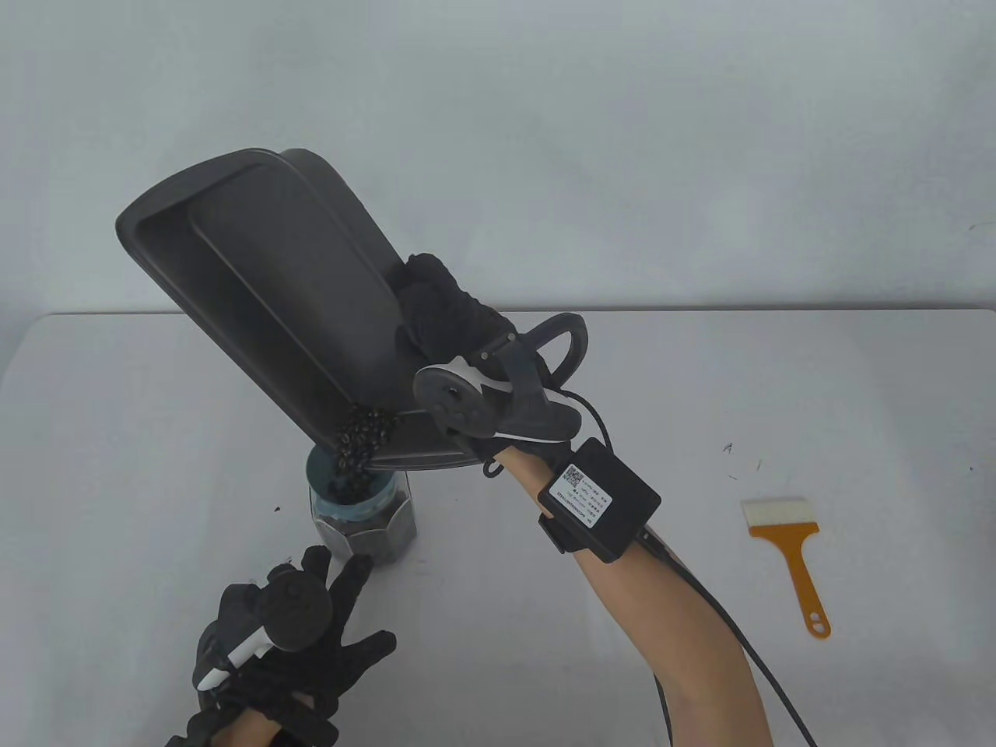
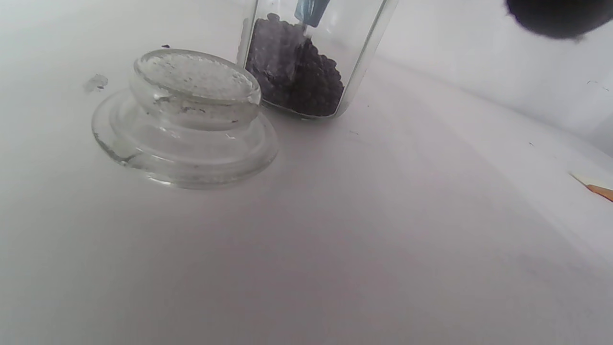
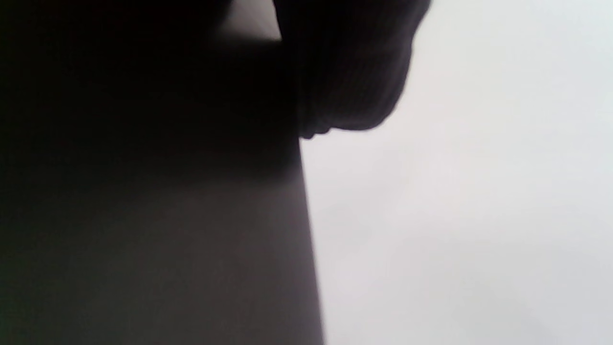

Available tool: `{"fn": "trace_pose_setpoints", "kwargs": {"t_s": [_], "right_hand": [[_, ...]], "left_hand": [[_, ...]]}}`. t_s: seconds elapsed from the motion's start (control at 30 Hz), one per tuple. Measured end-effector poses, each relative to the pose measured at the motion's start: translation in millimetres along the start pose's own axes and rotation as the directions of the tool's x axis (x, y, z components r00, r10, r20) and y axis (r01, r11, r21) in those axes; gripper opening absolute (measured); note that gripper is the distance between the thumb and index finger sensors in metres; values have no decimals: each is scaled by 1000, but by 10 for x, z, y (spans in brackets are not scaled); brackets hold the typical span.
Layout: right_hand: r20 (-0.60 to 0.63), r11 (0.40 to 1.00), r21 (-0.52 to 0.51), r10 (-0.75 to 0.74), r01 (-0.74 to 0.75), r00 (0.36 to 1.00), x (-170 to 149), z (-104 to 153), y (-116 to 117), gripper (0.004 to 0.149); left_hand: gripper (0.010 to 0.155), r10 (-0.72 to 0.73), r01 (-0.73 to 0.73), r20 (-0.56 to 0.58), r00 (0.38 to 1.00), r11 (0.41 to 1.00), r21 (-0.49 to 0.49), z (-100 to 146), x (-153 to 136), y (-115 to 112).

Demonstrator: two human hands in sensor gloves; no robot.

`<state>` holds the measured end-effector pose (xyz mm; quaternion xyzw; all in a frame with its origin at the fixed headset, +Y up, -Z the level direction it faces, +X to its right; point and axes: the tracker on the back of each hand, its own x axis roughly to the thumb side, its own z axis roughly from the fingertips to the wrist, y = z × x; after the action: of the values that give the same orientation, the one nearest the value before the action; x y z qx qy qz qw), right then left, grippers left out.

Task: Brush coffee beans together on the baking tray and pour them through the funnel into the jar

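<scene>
My right hand [image 1: 436, 299] grips the long edge of the dark baking tray [image 1: 264, 272] and holds it tilted steeply, its low corner over the jar. Coffee beans [image 1: 362, 436] slide off that corner into the blue funnel [image 1: 354, 486] set in the glass jar [image 1: 369, 533]. The jar [image 2: 306, 62] is partly filled with beans. My left hand [image 1: 311, 622] rests flat on the table in front of the jar, fingers spread, one fingertip near the jar's base. In the right wrist view the tray [image 3: 143, 191] fills the left half, with a gloved finger [image 3: 349, 72] curled over its edge.
The jar's glass lid [image 2: 187, 120] lies on the table just left of the jar. An orange-handled brush [image 1: 794, 552] with white bristles lies at the right of the table. A few stray bean crumbs [image 1: 276, 510] sit left of the jar.
</scene>
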<state>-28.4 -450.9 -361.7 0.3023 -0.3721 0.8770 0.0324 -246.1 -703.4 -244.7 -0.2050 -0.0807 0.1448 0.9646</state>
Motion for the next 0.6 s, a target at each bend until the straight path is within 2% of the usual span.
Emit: {"fn": "trace_pose_setpoints", "kwargs": {"t_s": [0.37, 0.6], "right_hand": [[131, 993, -81, 98, -88, 986, 220, 77, -100, 21], [164, 989, -117, 112, -94, 980, 294, 107, -114, 20]], "left_hand": [[92, 1, -1, 3, 1000, 1000, -1, 1, -2, -2], [92, 0, 0, 3, 1000, 1000, 1, 2, -1, -1]]}}
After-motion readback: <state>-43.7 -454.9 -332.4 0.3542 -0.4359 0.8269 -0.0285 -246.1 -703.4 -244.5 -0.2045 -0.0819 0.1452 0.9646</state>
